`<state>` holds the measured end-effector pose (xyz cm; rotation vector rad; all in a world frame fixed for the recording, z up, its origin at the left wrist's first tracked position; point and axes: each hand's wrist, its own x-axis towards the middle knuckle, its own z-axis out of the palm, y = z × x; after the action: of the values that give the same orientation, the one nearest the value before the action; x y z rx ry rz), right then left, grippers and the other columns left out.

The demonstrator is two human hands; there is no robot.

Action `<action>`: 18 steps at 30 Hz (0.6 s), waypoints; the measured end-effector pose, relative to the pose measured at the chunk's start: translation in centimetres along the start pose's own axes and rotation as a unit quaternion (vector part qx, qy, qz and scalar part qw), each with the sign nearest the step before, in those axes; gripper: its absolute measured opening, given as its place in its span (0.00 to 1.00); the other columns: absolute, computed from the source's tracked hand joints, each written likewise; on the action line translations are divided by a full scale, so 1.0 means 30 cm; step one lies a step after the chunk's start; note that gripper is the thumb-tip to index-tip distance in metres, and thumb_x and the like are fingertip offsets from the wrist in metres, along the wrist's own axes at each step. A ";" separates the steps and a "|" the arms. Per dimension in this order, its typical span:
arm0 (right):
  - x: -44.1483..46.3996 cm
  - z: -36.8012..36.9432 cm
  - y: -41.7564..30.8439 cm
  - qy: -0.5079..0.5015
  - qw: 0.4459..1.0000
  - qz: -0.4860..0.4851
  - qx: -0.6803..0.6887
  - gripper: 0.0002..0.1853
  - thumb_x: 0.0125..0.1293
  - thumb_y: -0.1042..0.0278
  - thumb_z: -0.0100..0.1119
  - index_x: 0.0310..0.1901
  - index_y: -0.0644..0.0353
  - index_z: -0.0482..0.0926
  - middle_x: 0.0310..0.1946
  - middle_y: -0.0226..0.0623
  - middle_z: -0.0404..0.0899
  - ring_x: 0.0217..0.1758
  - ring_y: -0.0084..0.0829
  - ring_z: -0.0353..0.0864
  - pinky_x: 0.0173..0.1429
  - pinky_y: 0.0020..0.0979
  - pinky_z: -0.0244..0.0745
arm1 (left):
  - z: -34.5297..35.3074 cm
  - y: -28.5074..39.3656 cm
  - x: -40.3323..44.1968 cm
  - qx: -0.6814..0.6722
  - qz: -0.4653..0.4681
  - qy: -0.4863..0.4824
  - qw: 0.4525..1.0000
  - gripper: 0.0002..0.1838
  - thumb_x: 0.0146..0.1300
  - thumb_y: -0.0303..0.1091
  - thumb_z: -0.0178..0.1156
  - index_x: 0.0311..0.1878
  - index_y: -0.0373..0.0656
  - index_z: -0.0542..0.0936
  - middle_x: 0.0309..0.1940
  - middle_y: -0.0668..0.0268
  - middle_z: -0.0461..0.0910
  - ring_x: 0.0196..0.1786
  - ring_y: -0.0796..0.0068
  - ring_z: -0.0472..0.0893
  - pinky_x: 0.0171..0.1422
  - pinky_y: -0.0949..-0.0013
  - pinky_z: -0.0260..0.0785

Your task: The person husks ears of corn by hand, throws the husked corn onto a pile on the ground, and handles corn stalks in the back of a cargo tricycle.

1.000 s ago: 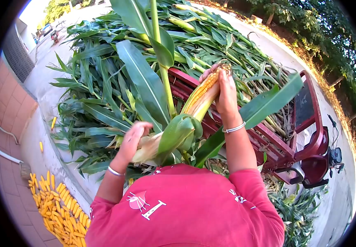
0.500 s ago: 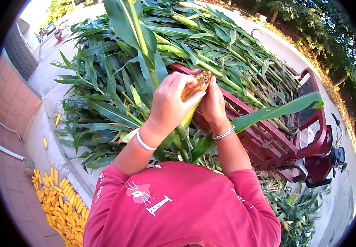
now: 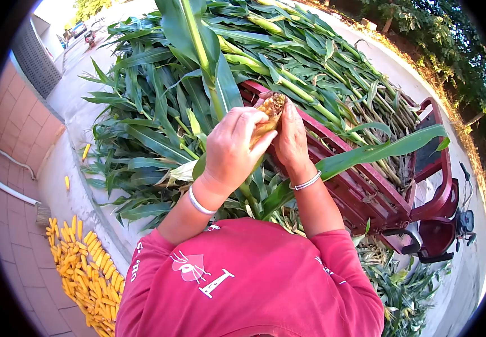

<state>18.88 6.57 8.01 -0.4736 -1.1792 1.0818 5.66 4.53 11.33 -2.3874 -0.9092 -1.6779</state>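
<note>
Both my hands close round an ear of corn point(image 3: 268, 119) in front of my chest. Its tip is brownish and bare of husk, with yellow kernels below. My left hand point(image 3: 237, 143) pinches the ear's near side with thumb and fingers. My right hand point(image 3: 292, 139) wraps the other side, fingers partly hidden behind the ear. A tall green corn stalk point(image 3: 202, 53) rises just beyond my left hand. One long corn leaf point(image 3: 378, 153) stretches right past my right wrist. The lower part of the ear is hidden by my hands.
A dark red cart point(image 3: 361, 205) loaded with cut corn stalks point(image 3: 305, 73) stands ahead and right, its handlebars point(image 3: 465, 219) at far right. Husked yellow cobs point(image 3: 88, 275) are heaped at lower left beside a brick wall point(image 3: 24, 112). More leaves point(image 3: 406, 295) lie at lower right.
The view has shifted slightly, so the surroundings sit a little further right. My hands stay on the ear, and less of its yellow side shows beneath my left fingers.
</note>
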 end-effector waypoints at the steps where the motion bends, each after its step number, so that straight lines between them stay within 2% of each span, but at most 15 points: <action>1: -0.001 0.001 0.003 -0.006 1.000 -0.012 -0.005 0.23 0.78 0.52 0.37 0.55 0.63 0.73 0.43 0.31 0.77 0.47 0.21 0.74 0.56 0.25 0.69 | -0.002 -0.004 -0.006 -0.004 -0.012 0.005 1.000 0.17 0.46 0.26 0.73 0.38 0.41 0.76 0.35 0.62 0.78 0.31 0.68 0.79 0.37 0.68 0.73; 4: -0.008 0.002 0.013 -0.006 1.000 -0.011 0.009 0.22 0.77 0.53 0.39 0.55 0.63 0.73 0.44 0.31 0.77 0.48 0.21 0.74 0.57 0.26 0.69 | -0.006 0.009 -0.014 -0.026 -0.047 0.020 0.998 0.18 0.44 0.26 0.74 0.37 0.41 0.77 0.34 0.63 0.79 0.32 0.68 0.80 0.38 0.68 0.73; 7: -0.014 0.003 0.024 0.000 1.000 -0.017 -0.008 0.21 0.77 0.54 0.40 0.55 0.63 0.74 0.45 0.32 0.77 0.48 0.21 0.74 0.58 0.25 0.68 | -0.024 0.000 -0.028 0.014 -0.030 0.004 0.999 0.15 0.45 0.25 0.73 0.35 0.41 0.78 0.31 0.63 0.79 0.32 0.67 0.80 0.37 0.67 0.73; 9: -0.021 0.005 0.031 0.002 1.000 -0.018 -0.021 0.21 0.77 0.55 0.41 0.55 0.63 0.74 0.48 0.32 0.77 0.49 0.22 0.74 0.58 0.26 0.69 | -0.046 0.010 -0.022 0.047 0.025 -0.017 0.998 0.11 0.47 0.25 0.71 0.34 0.42 0.78 0.29 0.64 0.80 0.32 0.64 0.80 0.38 0.65 0.73; 13: -0.026 0.008 0.031 -0.016 1.000 -0.016 -0.013 0.21 0.76 0.55 0.42 0.54 0.64 0.74 0.48 0.33 0.77 0.48 0.22 0.75 0.57 0.26 0.69 | -0.065 0.044 -0.014 0.054 -0.004 -0.083 0.995 0.10 0.50 0.26 0.68 0.34 0.41 0.77 0.28 0.62 0.78 0.31 0.60 0.78 0.37 0.62 0.70; 18: -0.036 0.026 0.012 -0.039 0.998 -0.018 -0.035 0.22 0.76 0.53 0.42 0.54 0.64 0.75 0.46 0.32 0.77 0.47 0.21 0.75 0.56 0.26 0.69 | -0.086 0.039 -0.045 0.034 0.021 -0.093 0.995 0.10 0.51 0.26 0.67 0.34 0.41 0.75 0.28 0.62 0.76 0.32 0.59 0.77 0.37 0.60 0.69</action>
<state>18.04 5.62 7.46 -0.4657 -1.2927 1.0388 3.81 1.98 11.46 -2.5302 -0.9181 -1.4041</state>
